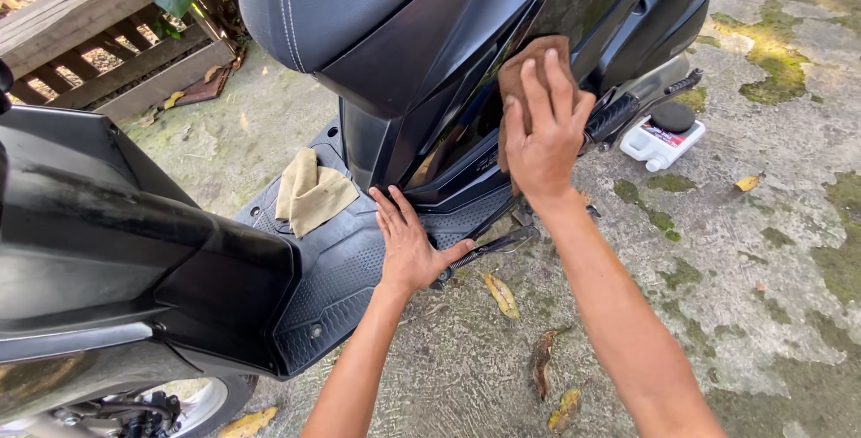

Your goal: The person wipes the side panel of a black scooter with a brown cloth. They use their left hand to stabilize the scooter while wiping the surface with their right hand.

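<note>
- Right hand (544, 138) flat, fingers spread, pressing brown cloth (531, 61) on the scooter's glossy black side panel (466, 124), upper centre; wiping step, by the look of it
- Left hand (408, 245) open, braced on footboard (336, 268)
- Spare tan cloth (309, 191) left of centre; white bottle (662, 138) on concrete, right
- Next stroke likely needs steady, even pressure

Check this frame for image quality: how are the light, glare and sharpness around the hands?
Head view: bright daylight, with sun patches on the concrete ground; the glossy black side panel shows reflections beside the brown cloth under the right hand; the left hand on the footboard is sharp; the wide lens bends the edges, and the front fairing looks slightly soft.
</note>
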